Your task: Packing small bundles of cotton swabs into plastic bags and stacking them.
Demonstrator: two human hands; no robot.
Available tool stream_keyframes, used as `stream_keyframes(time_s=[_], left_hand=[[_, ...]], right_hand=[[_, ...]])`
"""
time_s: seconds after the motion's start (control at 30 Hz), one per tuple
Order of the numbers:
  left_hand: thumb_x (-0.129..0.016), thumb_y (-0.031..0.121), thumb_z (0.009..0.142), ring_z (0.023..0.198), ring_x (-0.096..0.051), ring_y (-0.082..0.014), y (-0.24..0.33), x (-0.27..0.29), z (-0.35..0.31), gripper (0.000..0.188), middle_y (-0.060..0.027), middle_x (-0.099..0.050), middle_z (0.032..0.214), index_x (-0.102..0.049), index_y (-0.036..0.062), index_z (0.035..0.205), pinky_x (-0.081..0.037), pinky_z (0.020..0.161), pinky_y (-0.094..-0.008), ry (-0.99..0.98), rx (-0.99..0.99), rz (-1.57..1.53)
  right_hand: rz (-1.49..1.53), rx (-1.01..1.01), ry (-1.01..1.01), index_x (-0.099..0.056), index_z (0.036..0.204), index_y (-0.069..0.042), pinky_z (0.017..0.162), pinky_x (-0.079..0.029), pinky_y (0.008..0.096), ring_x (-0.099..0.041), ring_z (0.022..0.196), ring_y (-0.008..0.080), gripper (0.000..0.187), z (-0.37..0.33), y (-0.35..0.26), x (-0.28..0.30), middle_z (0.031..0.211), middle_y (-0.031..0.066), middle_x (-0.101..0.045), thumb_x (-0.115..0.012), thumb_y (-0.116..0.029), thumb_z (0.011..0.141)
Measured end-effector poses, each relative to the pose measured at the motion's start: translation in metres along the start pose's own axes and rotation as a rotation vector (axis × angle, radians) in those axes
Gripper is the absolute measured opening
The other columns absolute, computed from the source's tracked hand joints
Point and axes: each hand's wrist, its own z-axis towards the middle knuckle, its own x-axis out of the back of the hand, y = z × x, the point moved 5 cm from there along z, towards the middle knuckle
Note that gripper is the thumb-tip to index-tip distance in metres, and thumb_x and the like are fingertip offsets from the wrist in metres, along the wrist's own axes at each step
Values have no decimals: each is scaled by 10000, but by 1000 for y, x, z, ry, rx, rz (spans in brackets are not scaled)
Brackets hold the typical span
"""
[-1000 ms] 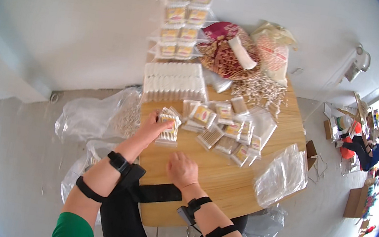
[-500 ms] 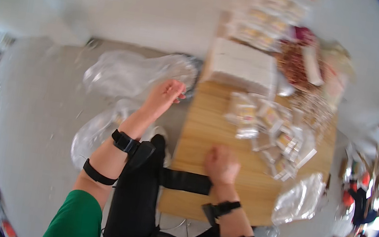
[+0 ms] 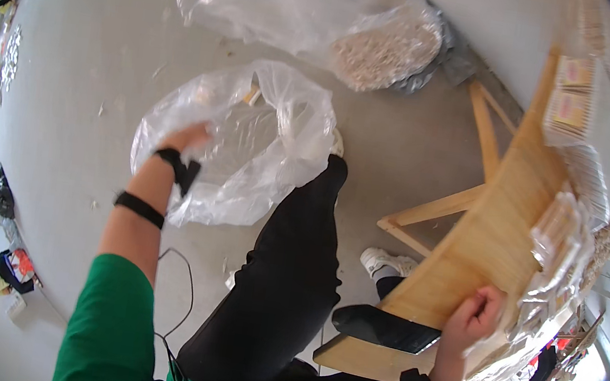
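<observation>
My left hand (image 3: 194, 137), smeared by motion, is at the near-left rim of a clear plastic bag (image 3: 302, 124) that stands open on the floor. Its fingers are too blurred to read. A small tan-and-white piece (image 3: 252, 92) shows inside the bag near its far side. My right hand (image 3: 476, 314) rests on the wooden table (image 3: 457, 270) with its fingers curled in, and I see nothing in it. Just left of its wrist, a flat black oblong object (image 3: 383, 328) lies at the table edge. Small clear packets (image 3: 560, 234) lie beyond the right hand.
A second clear bag (image 3: 269, 2) lies farther off, with crumbly beige material (image 3: 387, 50) at its right end. Wooden table legs (image 3: 484, 138) stand beyond my knee. Rows of packs (image 3: 571, 99) line the table's far end. A thin black cable (image 3: 190, 284) hangs beside my left leg.
My view has swung left and down toward the floor. My left hand has moved from beside the table to the open bag. The right hand stays on the table, its fingers still curled.
</observation>
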Motion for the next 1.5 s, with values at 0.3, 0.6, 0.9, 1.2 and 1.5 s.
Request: stream_keyframes(time_s=[0.3, 0.6, 0.9, 1.2, 1.5], left_hand=[[-526, 289, 884, 1134, -540, -387, -31, 188, 64, 482, -241, -570, 1211, -473, 119, 1332, -433, 969, -436, 794, 198, -225], [-593, 139, 803, 1254, -446, -365, -169, 15, 195, 634, -204, -433, 1377, -360, 37, 1383, -412, 1015, -429, 479, 68, -546], [-717, 324, 695, 1139, -537, -329, 0, 70, 77, 588, -119, -552, 1221, -559, 119, 1223, -463, 944, -426, 442, 346, 67], [-684, 232, 757, 1269, -417, -306, -21, 8, 119, 489, -139, -465, 1350, -591, 45, 1199, -321, 1080, -428, 504, -333, -757], [-607, 172, 796, 1256, -418, -270, 107, 17, 116, 370, -167, -484, 1306, -608, 36, 1140, -315, 1080, -419, 489, -162, 592]], right_hand=[[-99, -64, -9, -459, 850, -12, 665, -338, 275, -389, 719, 172, 113, -8, 10, 10, 785, 65, -411, -417, 93, 838], [-29, -263, -21, -475, 944, -34, 840, -398, 316, -479, 862, 165, 98, -32, 54, 31, 892, 54, -481, -389, -78, 961], [-131, -268, -60, -507, 970, -25, 778, -446, 301, -513, 841, 149, 200, -19, 45, 37, 886, 56, -502, -407, -198, 981], [-149, -320, -49, -475, 949, -46, 808, -406, 294, -468, 905, 145, 160, -30, 59, 25, 948, 59, -467, -362, -152, 990], [-274, -232, 8, -453, 920, -49, 823, -397, 303, -460, 903, 165, 108, -25, 48, 40, 934, 60, -447, -373, -105, 967]])
